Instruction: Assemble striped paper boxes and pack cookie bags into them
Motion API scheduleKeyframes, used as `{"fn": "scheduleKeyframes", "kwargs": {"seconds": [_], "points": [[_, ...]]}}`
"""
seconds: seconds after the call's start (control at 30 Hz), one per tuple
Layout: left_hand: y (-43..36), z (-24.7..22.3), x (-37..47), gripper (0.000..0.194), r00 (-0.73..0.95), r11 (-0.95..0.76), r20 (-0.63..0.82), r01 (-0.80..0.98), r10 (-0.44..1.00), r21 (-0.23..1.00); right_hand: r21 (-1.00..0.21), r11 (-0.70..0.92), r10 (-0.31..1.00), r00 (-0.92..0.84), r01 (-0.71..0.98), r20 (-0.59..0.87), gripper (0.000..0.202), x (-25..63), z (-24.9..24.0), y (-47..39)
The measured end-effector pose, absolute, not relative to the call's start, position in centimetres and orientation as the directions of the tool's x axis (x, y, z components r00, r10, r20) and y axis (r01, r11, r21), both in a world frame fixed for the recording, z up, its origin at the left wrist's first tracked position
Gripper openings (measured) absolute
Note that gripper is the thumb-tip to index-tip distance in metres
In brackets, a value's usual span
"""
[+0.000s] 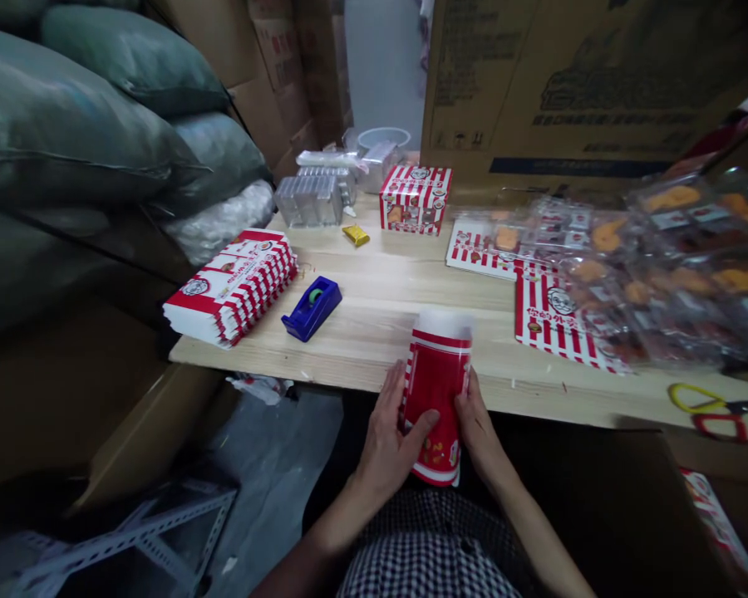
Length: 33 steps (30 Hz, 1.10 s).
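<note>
A red-and-white printed carton (437, 378), folded or curved, is held upright between both hands at the table's front edge. Its pale top end is blurred. My left hand (390, 432) grips its left side, with the thumb across the red front. On the right side my right hand (479, 423) presses against the carton, its fingers partly hidden behind it. To the left on the table stands a blue tape dispenser (315, 309) with a green core. A stack of flat red-and-white striped cartons (230, 286) lies further left.
Clear plastic trays (312, 199), a striped box (416, 199) and a yellow packet (356, 235) sit at the back of the table (374, 303). Clear packs with orange pieces (607, 237) pile up on the right, above scissors (720, 409). Stuffed sacks (68, 116) rise at left.
</note>
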<state>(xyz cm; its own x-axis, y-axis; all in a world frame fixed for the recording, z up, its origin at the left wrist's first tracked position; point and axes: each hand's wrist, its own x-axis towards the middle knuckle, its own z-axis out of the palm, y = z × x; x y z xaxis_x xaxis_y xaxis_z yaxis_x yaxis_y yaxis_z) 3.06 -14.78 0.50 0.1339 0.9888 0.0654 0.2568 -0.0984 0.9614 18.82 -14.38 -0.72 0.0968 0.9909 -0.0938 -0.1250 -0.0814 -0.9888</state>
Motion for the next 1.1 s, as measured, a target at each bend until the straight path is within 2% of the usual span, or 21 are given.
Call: {"fn": "scheduleKeyframes", "kwargs": {"seconds": [0.13,0.23,0.33,0.4,0.53,0.67,0.87,1.1], "points": [[-15.4,0.7,3.9,0.071,0.175,-0.061,0.029,0.178,0.984,0.982,-0.959,-0.187,0.973,0.097,-0.211,-0.211,0.085,18.7,-0.7,-14.8],[-15.8,0.9,4.2,0.070,0.188,-0.008,-0.013,0.110,0.982,0.994,-0.948,-0.227,0.959,0.116,-0.222,-0.257,0.075,18.5,-0.3,-14.8],[-15.5,1.1,3.9,0.073,0.232,0.030,-0.042,0.055,0.972,0.998,-0.942,-0.264,0.945,0.138,-0.209,-0.296,0.053,18.8,-0.4,-14.8],[-14.7,1.1,3.2,0.072,0.313,0.103,-0.082,-0.051,0.946,0.993,-0.927,-0.295,0.935,0.128,-0.232,-0.330,0.046,19.2,-0.7,-14.8],[-12.4,1.1,1.5,0.065,0.424,0.287,-0.137,-0.313,0.895,0.905,-0.894,-0.348,0.928,0.034,-0.282,-0.372,0.046,20.3,-0.9,-15.0],[-11.6,0.7,0.7,0.057,0.457,0.388,-0.223,-0.308,0.861,0.868,-0.893,-0.367,0.926,-0.006,-0.261,-0.378,0.043,20.3,-1.2,-15.2],[-12.6,-0.8,1.0,0.042,0.314,0.402,-0.300,-0.341,0.901,0.850,-0.895,-0.364,0.911,0.100,-0.257,-0.399,0.051,18.8,-1.4,-16.0],[-12.6,-0.7,0.3,0.045,0.373,0.420,-0.282,-0.369,0.884,0.829,-0.867,-0.265,0.959,-0.026,-0.423,-0.281,0.067,20.0,0.0,-16.0]]}}
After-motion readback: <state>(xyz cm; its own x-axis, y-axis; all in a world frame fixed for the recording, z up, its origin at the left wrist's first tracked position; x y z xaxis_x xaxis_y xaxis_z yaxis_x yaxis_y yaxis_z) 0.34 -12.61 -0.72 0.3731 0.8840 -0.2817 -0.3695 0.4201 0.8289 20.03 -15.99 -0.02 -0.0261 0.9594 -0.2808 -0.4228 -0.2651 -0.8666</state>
